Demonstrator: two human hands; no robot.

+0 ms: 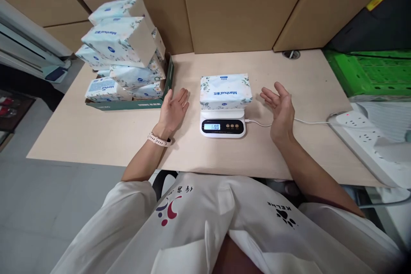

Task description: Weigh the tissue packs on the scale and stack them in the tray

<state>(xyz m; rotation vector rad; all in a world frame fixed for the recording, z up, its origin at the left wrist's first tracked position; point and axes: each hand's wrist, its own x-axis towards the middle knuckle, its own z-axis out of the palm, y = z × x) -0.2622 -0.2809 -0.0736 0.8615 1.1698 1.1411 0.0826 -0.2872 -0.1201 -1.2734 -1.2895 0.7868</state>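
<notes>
A floral-printed tissue pack (225,90) lies on a small white digital scale (222,126) in the middle of the table; the scale's display is lit. My left hand (173,110) hovers palm-in just left of the pack, fingers spread, holding nothing. My right hand (280,105) is held the same way just right of the pack, fingers apart and empty. Neither hand touches the pack. A watch band sits on my left wrist.
A green tray (167,85) at the back left holds a stack of several tissue packs (123,47). Cardboard boxes (244,8) line the back edge. A white cable runs from the scale to a power strip (362,130) at the right, beside a green crate (372,72).
</notes>
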